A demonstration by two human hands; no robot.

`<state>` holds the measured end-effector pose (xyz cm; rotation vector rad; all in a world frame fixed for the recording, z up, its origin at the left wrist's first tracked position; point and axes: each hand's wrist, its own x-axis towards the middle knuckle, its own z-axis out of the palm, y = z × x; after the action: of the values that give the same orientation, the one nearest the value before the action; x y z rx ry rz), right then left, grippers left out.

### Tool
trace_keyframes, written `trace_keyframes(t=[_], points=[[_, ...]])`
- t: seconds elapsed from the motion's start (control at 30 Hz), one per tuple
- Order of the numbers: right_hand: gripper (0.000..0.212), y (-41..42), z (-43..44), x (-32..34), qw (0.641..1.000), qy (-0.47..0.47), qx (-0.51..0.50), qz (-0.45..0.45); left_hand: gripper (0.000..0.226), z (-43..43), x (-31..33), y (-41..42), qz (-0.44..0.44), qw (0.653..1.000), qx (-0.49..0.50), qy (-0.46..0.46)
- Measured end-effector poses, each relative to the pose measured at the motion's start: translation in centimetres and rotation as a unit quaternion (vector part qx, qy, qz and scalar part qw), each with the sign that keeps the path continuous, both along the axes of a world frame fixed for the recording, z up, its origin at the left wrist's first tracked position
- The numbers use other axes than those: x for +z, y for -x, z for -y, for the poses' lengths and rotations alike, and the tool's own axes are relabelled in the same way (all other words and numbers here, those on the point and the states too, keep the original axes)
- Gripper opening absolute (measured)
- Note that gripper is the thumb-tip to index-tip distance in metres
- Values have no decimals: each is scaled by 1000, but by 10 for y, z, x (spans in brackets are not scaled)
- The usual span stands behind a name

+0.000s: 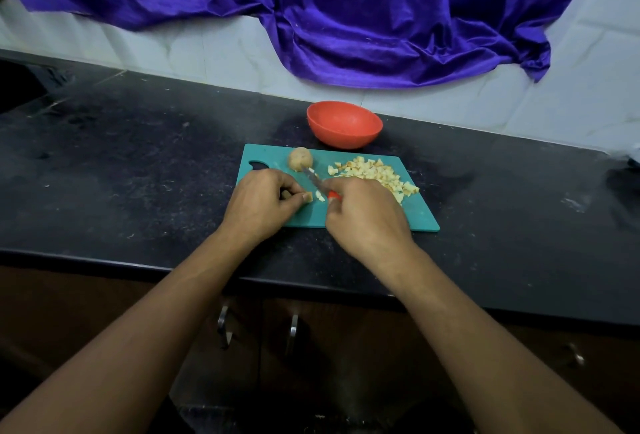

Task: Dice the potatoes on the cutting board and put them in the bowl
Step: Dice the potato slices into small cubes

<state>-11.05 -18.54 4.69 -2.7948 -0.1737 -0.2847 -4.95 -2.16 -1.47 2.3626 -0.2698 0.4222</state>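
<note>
Pale-yellow potato piece (pixel 307 197): firm, light, probably slippery on its cut faces. It is pinched at its end by the fingers of the left hand (pixel 263 205) on the teal cutting board (pixel 420 215). The right hand (pixel 363 215) grips the red-handled knife (pixel 313 180). Diced cubes (pixel 374 173) lie heaped to the right. One brown-skinned uncut potato (pixel 300 159) sits behind, near the red bowl (pixel 344 125).
</note>
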Motion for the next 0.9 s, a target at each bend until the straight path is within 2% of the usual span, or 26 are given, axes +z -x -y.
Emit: trace_keyframes(t=[0.17, 0.63, 0.73, 0.83, 0.9], points=[[42, 4, -15, -11, 999, 30, 8, -26, 5, 0, 2, 3, 12, 1000, 0, -13], [52, 20, -5, -45, 995, 89, 32, 19, 6, 0, 2, 1, 13, 1000, 21, -1], [43, 9, 11, -45, 999, -48, 9, -11, 10, 0, 0, 1, 12, 1000, 15, 1], [38, -5, 25, -46, 975, -212, -24, -61, 10, -1, 0, 1, 21, 1000, 10, 3], [38, -6, 31, -44, 959, -274, -30, -64, 13, -4, -2, -1, 18, 1000, 5, 23]])
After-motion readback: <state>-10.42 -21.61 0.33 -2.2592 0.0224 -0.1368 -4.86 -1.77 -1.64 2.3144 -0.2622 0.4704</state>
